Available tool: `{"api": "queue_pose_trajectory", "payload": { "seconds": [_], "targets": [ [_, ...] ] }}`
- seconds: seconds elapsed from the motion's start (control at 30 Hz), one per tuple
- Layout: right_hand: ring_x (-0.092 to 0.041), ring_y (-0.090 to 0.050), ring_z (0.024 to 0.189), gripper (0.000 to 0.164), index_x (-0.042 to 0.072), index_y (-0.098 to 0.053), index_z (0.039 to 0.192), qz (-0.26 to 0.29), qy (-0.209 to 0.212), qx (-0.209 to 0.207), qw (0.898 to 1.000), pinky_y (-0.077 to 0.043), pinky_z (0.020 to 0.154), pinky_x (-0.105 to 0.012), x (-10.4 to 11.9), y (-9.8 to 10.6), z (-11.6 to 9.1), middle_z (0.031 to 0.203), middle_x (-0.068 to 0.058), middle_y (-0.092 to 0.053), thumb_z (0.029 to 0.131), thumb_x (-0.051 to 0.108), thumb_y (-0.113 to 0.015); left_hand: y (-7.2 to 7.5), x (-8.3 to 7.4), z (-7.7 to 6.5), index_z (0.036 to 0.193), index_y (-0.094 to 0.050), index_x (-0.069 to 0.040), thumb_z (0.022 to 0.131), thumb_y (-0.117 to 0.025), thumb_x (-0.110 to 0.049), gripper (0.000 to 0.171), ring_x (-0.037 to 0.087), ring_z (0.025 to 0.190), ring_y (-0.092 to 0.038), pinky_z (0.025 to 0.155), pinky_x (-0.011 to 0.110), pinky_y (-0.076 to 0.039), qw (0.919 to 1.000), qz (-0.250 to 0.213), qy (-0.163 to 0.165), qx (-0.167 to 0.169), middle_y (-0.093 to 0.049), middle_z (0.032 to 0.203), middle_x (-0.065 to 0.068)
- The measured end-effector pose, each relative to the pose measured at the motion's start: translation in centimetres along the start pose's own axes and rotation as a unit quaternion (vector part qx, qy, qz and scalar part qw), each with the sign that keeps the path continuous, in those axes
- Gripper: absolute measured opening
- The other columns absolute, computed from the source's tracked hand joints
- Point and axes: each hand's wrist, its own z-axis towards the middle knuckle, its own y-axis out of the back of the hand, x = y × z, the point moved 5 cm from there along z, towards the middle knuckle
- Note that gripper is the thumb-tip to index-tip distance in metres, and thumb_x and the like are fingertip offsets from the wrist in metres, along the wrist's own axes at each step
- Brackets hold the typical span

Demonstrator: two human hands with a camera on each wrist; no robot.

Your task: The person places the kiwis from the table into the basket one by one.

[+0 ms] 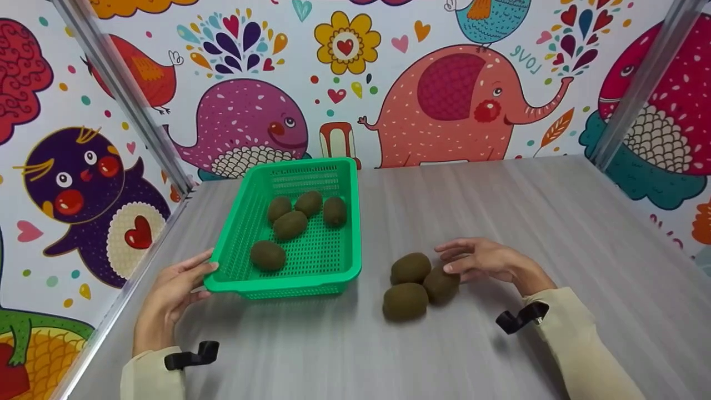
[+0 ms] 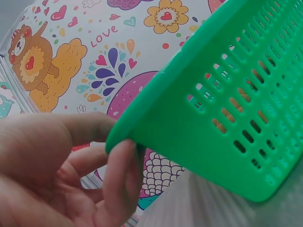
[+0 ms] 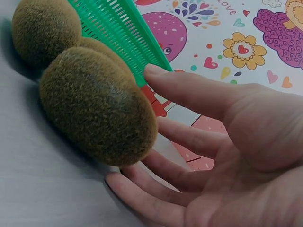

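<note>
Head view: left hand (image 1: 169, 297) pinches the basket (image 1: 300, 285) by its near-left corner, five kiwis (image 1: 290, 225) inside. Right hand (image 1: 489, 261), loosely spread, meets the rightmost kiwi (image 1: 442, 286) of three between basket and table's (image 1: 527, 205) right edge.

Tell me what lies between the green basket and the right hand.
Three kiwis lie there in a cluster, with a bare strip of table between them and the green basket; the head view shows it.
</note>
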Motion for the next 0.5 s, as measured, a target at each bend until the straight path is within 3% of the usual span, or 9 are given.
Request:
{"api": "queue_pose_trajectory", "payload": {
  "seconds": [0.3, 0.5],
  "targets": [
    [-0.019, -0.061, 0.114, 0.069, 0.002, -0.050, 0.145, -0.038, 0.007, 0.028, 0.999, -0.058, 0.088, -0.030, -0.06, -0.17, -0.08, 0.149, -0.025, -0.046, 0.085, 0.020, -0.081, -0.03, 0.08, 0.22, 0.153, -0.036, -0.008, 0.097, -0.068, -0.023, 0.066, 0.002, 0.076, -0.067, 0.065, 0.022, -0.058, 1.0000, -0.008, 0.004, 0.002, -0.071, 0.091, -0.017],
    [-0.036, -0.047, 0.135, 0.069, 0.001, -0.051, 0.144, -0.068, 0.026, 0.037, 0.997, -0.055, 0.093, -0.031, -0.07, -0.17, -0.10, 0.147, -0.025, -0.049, 0.084, 0.017, -0.081, -0.01, 0.08, 0.13, 0.153, -0.035, -0.007, 0.097, -0.068, -0.024, 0.067, 0.003, 0.076, -0.067, 0.066, 0.022, -0.058, 1.0000, -0.003, 0.001, 0.003, -0.071, 0.090, -0.016]
  ]
}}
